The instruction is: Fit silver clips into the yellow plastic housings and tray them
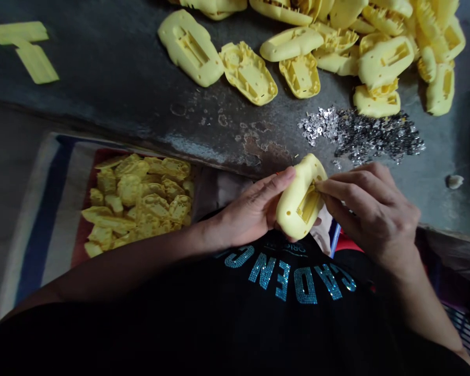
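Gripping the shell (295, 201) by its flank near the bench (133, 99), the left hand (254, 211) is curled partly closed; the right hand (376, 211) pinches its fingertips together at the slot (307, 208), any part between them indiscernible. Apparently moulded plastic, the shell is probably light, stiff and slightly slippery, best held by its rounded sides. Metal bits (364, 137) and more shells (191, 48) lie beyond.

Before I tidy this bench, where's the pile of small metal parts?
In the head view, the metal pile lies right of centre on the bench, between the right hand and the yellow plastic shells.
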The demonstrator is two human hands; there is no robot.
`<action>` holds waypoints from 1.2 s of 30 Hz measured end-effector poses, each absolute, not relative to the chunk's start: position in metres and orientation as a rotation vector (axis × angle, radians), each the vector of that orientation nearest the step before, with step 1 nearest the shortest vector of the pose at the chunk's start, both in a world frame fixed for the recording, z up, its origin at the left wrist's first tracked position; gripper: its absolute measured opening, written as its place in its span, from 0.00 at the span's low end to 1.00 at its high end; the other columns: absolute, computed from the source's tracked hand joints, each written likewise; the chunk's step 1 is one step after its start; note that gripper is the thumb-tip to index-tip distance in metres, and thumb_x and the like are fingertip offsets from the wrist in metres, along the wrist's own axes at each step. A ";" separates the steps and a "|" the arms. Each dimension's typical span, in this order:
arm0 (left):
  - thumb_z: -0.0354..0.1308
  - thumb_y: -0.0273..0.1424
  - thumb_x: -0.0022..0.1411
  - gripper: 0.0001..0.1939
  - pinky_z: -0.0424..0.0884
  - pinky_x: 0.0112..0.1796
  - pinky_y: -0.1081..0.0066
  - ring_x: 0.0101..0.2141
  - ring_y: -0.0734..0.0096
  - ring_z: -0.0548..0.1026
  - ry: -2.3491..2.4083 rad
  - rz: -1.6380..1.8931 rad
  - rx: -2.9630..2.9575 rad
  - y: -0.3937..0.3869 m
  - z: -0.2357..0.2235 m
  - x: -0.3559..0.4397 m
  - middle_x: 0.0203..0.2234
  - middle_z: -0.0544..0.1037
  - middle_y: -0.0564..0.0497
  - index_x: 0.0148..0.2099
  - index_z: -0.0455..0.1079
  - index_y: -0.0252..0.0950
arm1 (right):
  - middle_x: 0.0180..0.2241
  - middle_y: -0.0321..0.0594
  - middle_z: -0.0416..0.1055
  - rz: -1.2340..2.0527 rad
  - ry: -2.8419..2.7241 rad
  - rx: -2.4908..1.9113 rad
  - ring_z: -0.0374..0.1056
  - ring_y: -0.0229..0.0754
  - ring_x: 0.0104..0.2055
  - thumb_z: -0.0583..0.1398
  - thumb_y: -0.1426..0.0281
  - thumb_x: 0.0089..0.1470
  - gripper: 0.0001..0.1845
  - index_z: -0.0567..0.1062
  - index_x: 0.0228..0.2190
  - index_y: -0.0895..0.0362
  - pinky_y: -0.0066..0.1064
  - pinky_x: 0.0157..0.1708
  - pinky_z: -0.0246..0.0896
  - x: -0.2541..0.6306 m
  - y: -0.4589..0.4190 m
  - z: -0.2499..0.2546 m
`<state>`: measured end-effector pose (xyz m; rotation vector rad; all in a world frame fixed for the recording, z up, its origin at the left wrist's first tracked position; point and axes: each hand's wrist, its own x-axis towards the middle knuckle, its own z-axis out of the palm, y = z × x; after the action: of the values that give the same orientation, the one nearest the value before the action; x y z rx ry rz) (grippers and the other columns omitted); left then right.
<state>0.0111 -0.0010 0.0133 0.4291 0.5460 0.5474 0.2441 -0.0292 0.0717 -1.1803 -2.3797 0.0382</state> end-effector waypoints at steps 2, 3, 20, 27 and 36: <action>0.72 0.57 0.69 0.38 0.86 0.41 0.58 0.61 0.37 0.84 0.527 0.550 0.419 -0.001 0.012 0.011 0.62 0.86 0.40 0.71 0.75 0.42 | 0.46 0.41 0.87 0.050 -2.345 -1.196 0.78 0.50 0.41 0.68 0.74 0.71 0.22 0.78 0.61 0.44 0.46 0.42 0.74 0.243 -0.032 0.071; 0.73 0.57 0.69 0.37 0.86 0.41 0.58 0.61 0.37 0.84 0.518 0.553 0.413 -0.001 0.012 0.012 0.62 0.86 0.40 0.70 0.76 0.42 | 0.47 0.41 0.87 0.060 -2.322 -1.201 0.79 0.50 0.42 0.68 0.75 0.70 0.23 0.78 0.62 0.44 0.46 0.42 0.74 0.243 -0.034 0.070; 0.81 0.42 0.65 0.35 0.80 0.48 0.66 0.51 0.55 0.88 0.557 0.715 0.713 -0.015 0.026 0.002 0.52 0.90 0.43 0.69 0.78 0.40 | 0.55 0.44 0.81 0.656 -1.922 -1.281 0.81 0.50 0.48 0.72 0.61 0.67 0.27 0.77 0.64 0.47 0.43 0.44 0.83 0.242 -0.030 0.046; 0.77 0.48 0.68 0.28 0.75 0.35 0.71 0.35 0.65 0.82 0.817 0.742 1.071 -0.025 0.025 -0.033 0.38 0.89 0.46 0.63 0.87 0.37 | 0.54 0.45 0.82 0.297 -1.878 -1.145 0.80 0.49 0.48 0.72 0.70 0.62 0.31 0.76 0.64 0.46 0.43 0.42 0.84 0.215 -0.026 0.036; 0.74 0.60 0.63 0.31 0.84 0.45 0.58 0.43 0.46 0.88 1.182 0.961 0.976 -0.033 -0.021 -0.085 0.42 0.91 0.41 0.51 0.88 0.37 | 0.55 0.45 0.83 0.446 -2.166 -1.005 0.82 0.46 0.48 0.71 0.62 0.70 0.26 0.75 0.65 0.49 0.39 0.45 0.84 0.182 0.025 0.037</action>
<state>-0.0850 -0.0329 -0.0207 0.9761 1.1824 0.9608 0.1824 0.0245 0.0371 -1.0051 -2.1656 0.4459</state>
